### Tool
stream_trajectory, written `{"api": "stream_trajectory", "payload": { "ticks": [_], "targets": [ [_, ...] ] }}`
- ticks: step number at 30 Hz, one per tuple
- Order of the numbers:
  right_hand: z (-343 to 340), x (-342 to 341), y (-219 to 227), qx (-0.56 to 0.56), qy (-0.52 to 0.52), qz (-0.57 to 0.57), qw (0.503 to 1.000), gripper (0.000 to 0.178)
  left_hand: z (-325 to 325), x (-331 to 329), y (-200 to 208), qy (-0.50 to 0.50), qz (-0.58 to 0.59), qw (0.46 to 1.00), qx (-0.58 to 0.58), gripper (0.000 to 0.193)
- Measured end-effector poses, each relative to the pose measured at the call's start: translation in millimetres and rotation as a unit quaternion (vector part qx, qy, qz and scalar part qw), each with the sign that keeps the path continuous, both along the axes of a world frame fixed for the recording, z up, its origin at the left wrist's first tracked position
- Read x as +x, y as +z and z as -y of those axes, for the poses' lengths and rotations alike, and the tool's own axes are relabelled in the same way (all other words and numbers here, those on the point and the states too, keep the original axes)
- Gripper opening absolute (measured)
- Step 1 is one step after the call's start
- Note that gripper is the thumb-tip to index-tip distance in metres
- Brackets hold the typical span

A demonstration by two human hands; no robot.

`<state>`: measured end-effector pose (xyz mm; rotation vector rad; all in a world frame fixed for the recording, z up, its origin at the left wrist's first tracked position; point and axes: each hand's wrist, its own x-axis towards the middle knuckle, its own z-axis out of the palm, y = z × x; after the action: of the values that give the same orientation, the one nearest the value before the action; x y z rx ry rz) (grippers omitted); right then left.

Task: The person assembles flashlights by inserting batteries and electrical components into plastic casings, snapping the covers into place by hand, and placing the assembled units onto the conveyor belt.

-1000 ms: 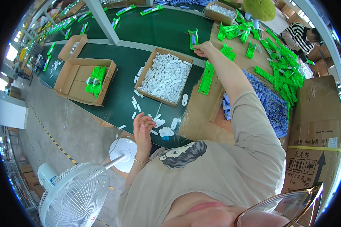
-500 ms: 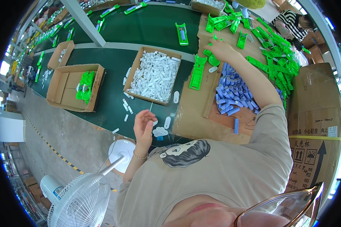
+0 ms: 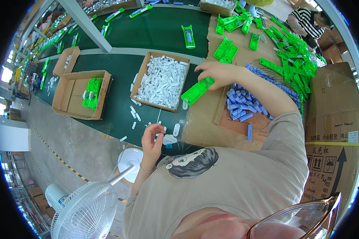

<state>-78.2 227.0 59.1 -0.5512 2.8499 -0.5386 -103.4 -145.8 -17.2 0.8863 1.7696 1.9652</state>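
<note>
My right hand [image 3: 216, 74] holds a long green plastic casing [image 3: 197, 91] by its upper end, over the cardboard just right of the box of white parts. My left hand [image 3: 152, 144] is at the table's near edge, its fingers loosely curled and apart, with nothing visible in them. Beside it lie small white plastic plates [image 3: 170, 139], a white oval piece [image 3: 176, 129] and a small blue piece [image 3: 169, 146]. An open carton of small white parts [image 3: 162, 81] stands beyond it. Blue-violet cylindrical cells [image 3: 243, 104] lie piled under my right forearm.
Two green casings [image 3: 226, 51] lie together beyond my right hand, near a large heap of green casings [image 3: 295, 67]. A carton [image 3: 70, 95] with green casings stands at left. A conveyor [image 3: 159, 28] runs behind. Tall cartons [image 3: 333, 107] stand at right, a white fan [image 3: 83, 211] at lower left.
My right hand has come nearer and to the left, bringing a green casing off the cardboard. My left hand has shifted slightly down and to the right.
</note>
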Motion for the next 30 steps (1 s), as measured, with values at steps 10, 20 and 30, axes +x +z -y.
{"api": "stream_trajectory", "payload": {
  "ticks": [10,20,30],
  "targets": [
    [104.2,50.2,41.3,-0.305,-0.202,-0.041,0.930,0.049,-37.0,5.1,34.6,-0.071,-0.068,0.994,-0.040,0.042],
    [133.5,88.2,38.3,-0.346,-0.250,-0.084,0.900,0.053,-68.4,9.8,43.1,-0.147,0.039,0.987,0.051,0.055],
    [-236.8,171.0,40.8,0.262,-0.851,-0.038,0.454,0.047,-37.6,4.3,31.5,-0.043,0.046,0.998,0.022,0.051]
  ]
}}
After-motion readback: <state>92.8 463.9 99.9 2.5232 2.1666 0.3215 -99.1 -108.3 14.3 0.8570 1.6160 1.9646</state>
